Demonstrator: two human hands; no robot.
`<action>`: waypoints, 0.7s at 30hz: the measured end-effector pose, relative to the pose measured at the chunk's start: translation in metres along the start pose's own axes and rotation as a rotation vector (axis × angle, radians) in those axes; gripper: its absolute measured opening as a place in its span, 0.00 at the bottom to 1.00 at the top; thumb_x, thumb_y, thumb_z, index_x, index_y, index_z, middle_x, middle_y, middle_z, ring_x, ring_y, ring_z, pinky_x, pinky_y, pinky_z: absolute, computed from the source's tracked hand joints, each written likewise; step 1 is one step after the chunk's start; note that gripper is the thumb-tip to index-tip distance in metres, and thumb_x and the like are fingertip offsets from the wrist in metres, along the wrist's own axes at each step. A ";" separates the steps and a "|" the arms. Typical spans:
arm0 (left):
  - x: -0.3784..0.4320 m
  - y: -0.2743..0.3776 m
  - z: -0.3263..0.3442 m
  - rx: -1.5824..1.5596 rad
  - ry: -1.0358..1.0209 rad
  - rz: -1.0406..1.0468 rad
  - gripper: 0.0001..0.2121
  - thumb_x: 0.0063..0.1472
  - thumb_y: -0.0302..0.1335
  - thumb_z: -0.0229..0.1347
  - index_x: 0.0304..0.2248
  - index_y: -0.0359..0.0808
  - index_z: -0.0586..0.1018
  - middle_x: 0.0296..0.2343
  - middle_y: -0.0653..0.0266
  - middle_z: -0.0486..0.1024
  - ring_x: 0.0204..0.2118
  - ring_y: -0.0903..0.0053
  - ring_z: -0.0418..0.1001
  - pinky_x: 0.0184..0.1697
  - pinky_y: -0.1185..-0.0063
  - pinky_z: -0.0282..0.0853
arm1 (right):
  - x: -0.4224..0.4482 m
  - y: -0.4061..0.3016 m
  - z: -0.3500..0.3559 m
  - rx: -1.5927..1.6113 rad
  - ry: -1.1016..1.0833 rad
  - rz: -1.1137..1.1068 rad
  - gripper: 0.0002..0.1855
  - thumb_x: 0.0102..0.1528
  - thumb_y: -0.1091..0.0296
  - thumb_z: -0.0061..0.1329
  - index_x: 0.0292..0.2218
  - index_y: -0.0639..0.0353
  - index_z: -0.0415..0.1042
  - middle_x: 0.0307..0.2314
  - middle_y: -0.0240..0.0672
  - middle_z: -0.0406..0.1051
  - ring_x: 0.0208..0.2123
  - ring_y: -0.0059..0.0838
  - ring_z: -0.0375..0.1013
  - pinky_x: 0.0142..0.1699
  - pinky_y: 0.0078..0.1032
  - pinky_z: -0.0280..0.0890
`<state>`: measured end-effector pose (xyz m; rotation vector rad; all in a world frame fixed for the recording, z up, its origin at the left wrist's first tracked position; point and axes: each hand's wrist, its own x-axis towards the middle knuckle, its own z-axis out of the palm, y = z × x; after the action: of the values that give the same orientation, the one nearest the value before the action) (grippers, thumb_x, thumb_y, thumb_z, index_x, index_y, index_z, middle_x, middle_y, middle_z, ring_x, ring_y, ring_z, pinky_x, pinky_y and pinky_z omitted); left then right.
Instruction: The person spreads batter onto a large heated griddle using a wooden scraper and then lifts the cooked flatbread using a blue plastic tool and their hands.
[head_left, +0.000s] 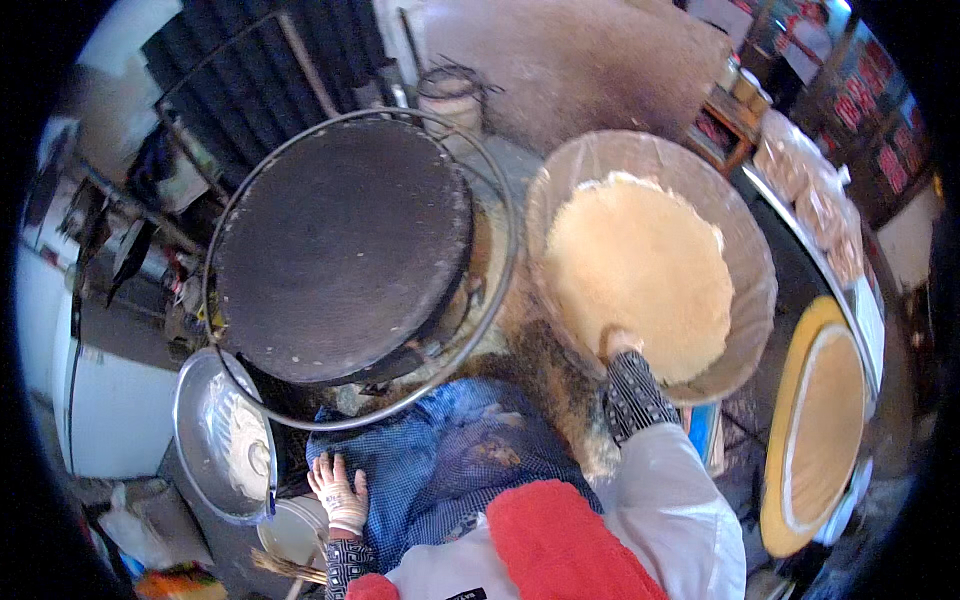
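My left hand (339, 487), in a pale glove with bare fingertips, rests on the checked blue apron (420, 457) over my lap, its fingers apart and empty. My right hand (621, 343) reaches to the near left edge of a broad, thin, tan flatbread (641, 262). Its fingers are hidden or blurred, so I cannot tell whether they grip the flatbread or only touch it. That flatbread lies in a big round container (750, 300) lined with clear plastic. Left of it stands a large round black griddle (337, 247) with a bare surface, inside a metal ring (504, 277).
A metal basin (196, 442) with pale batter stands beside the griddle. Below it are a white bucket (289, 529) and a straw brush (289, 566). Rightward, a round yellow-rimmed board (787, 435) leans near bagged goods (817, 202). A bucket (450, 105) sits behind the griddle.
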<state>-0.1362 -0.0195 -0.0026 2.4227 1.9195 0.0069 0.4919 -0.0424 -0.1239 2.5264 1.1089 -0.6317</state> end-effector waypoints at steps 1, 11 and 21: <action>-0.004 0.000 -0.002 -0.007 -0.014 -0.015 0.28 0.56 0.40 0.53 0.52 0.33 0.67 0.55 0.49 0.59 0.61 0.53 0.51 0.63 0.55 0.40 | -0.014 -0.014 -0.027 -0.014 -0.130 0.002 0.18 0.51 0.58 0.50 0.42 0.55 0.77 0.46 0.40 0.72 0.49 0.36 0.72 0.50 0.36 0.69; -0.048 0.050 -0.055 -0.410 0.127 0.129 0.21 0.56 0.37 0.56 0.45 0.34 0.72 0.50 0.49 0.64 0.56 0.54 0.59 0.59 0.58 0.50 | -0.064 -0.105 -0.055 0.488 0.613 -0.272 0.22 0.57 0.51 0.48 0.24 0.63 0.74 0.18 0.40 0.72 0.20 0.28 0.66 0.28 0.31 0.62; -0.157 0.017 -0.094 -0.721 0.448 0.125 0.10 0.55 0.31 0.58 0.35 0.37 0.76 0.33 0.63 0.75 0.34 0.66 0.74 0.38 0.71 0.70 | -0.376 -0.396 -0.004 0.679 -0.589 -1.453 0.11 0.57 0.65 0.50 0.39 0.64 0.73 0.26 0.37 0.75 0.26 0.25 0.74 0.35 0.23 0.69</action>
<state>-0.1592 -0.1731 0.0962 2.1143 1.4899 1.1149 -0.0309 -0.0133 0.0296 1.1609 2.5873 -2.1380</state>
